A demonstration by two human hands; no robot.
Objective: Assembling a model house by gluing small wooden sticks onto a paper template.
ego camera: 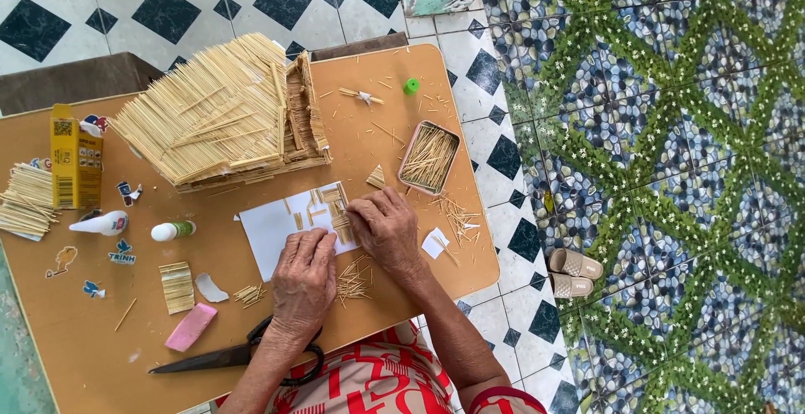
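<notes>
Sticks (339,210) on white paper (272,228) under right hand (386,228) fingers, pressed together; left hand (303,282) flat, spread.

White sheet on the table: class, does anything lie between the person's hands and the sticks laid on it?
Nothing visible: both the left hand and right hand rest directly on the white sheet, touching the sticks.

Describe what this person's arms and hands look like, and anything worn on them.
Both forearms are bare, with no watch, bracelet or gloves. The left hand and right hand show no rings that I can make out. Short sleeves end near the elbows: a red and pale patterned garment with a red cuff on the right arm.
</notes>
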